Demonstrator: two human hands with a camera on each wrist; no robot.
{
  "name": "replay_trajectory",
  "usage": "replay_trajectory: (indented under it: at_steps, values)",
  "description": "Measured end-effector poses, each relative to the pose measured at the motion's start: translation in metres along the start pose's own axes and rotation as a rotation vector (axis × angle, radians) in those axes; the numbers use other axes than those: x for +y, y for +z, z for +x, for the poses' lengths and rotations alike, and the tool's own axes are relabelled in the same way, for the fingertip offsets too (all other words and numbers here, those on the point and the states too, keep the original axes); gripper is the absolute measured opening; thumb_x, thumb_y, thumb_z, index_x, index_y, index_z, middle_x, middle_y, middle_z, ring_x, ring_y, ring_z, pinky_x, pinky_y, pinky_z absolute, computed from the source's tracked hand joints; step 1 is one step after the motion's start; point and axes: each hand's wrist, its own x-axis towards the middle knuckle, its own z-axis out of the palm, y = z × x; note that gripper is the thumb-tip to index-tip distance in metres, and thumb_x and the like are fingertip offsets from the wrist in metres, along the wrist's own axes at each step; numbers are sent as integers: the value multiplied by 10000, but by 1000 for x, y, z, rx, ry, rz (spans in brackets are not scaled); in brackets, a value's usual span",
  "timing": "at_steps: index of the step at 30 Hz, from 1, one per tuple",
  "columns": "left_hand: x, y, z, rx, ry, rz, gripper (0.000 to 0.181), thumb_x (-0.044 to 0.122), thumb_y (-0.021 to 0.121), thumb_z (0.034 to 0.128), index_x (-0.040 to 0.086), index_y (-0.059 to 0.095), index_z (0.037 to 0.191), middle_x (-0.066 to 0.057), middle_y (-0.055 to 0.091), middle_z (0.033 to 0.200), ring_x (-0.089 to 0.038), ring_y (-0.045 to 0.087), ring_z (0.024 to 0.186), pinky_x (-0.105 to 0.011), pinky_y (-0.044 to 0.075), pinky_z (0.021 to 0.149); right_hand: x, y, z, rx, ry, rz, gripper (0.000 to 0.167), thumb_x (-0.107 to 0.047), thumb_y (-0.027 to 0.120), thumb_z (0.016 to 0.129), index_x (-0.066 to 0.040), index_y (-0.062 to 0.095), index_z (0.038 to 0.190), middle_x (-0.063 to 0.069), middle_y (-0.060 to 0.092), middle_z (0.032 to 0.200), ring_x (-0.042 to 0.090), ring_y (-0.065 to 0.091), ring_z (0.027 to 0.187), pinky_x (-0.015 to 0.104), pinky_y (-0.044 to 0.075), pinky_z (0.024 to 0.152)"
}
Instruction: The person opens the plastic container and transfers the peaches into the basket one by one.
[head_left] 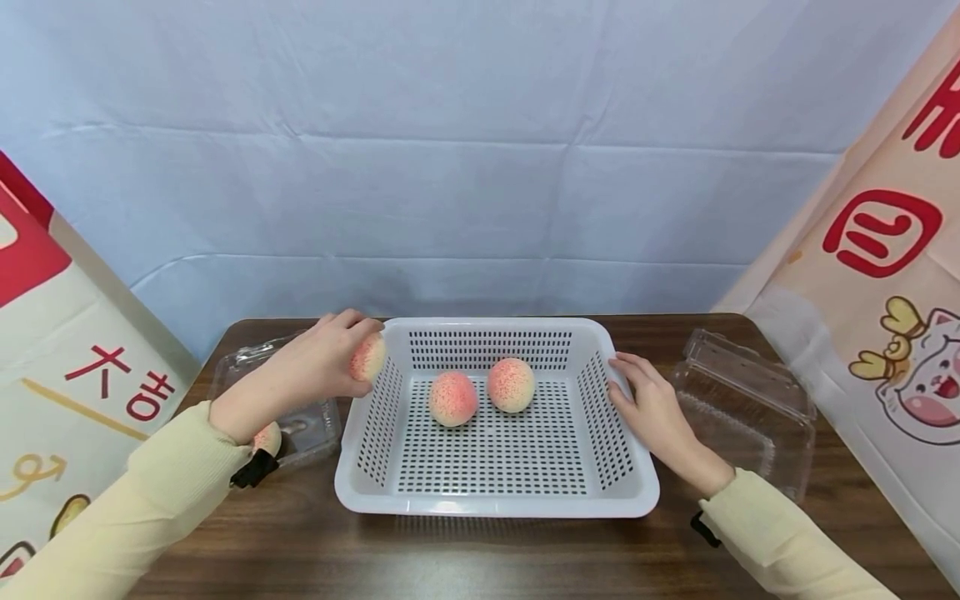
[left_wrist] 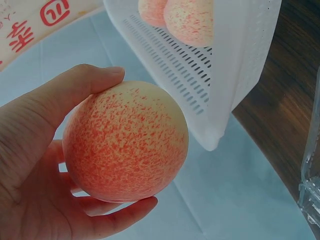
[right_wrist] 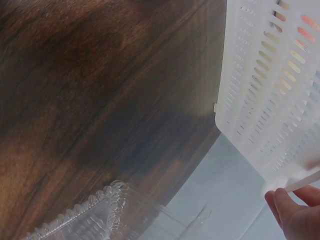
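My left hand (head_left: 330, 354) holds a peach (left_wrist: 127, 142), cream coloured with red-pink speckles, just above the left rim of a white perforated plastic basket (head_left: 495, 505). Thumb and fingers curve round the fruit in the left wrist view. Two similar peaches, a left one (head_left: 453, 398) and a right one (head_left: 511, 385), sit side by side in the basket. My right hand (head_left: 651, 408) grips the basket's right rim, its fingertips at the edge in the right wrist view. Another peach (head_left: 267, 439), partly hidden by my left forearm, lies at the left clear plastic container (head_left: 318, 437).
On the right of the dark wooden table (head_left: 450, 567) stands a clear plastic container (head_left: 738, 417). A pale blue cloth (head_left: 480, 192) hangs behind the table. Printed banners flank it, one left (head_left: 97, 367) and one right (head_left: 862, 275).
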Motion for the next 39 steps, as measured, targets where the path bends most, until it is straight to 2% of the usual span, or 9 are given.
replay_trajectory:
  at_steps: [12, 33, 39]
  values:
    - [6, 0, 6, 14, 29, 1, 678, 218, 759, 622, 28, 520, 1227, -150, 521, 1153, -346, 484, 987, -443, 438, 776, 1, 1, 1, 11, -7, -1, 351, -46, 539, 861, 98, 542, 1181, 235, 479, 1243, 366, 574, 969, 428, 524, 659]
    - [19, -1, 18, -4, 76, -2, 677, 218, 758, 637, 15, 508, 1232, -170, 509, 1158, -348, 483, 987, -424, 442, 775, 1, 1, 1, 14, -10, 0, 354, -48, 540, 861, 101, 540, 1183, 237, 477, 1243, 377, 573, 974, 425, 526, 652]
    - [22, 2, 23, -9, 66, -2, 698, 234, 767, 631, 22, 504, 1242, -159, 512, 1153, -335, 482, 983, -415, 440, 783, 1, 1, 0, 19, -11, -5, 354, -44, 544, 858, 102, 541, 1180, 235, 480, 1240, 379, 566, 986, 434, 523, 665]
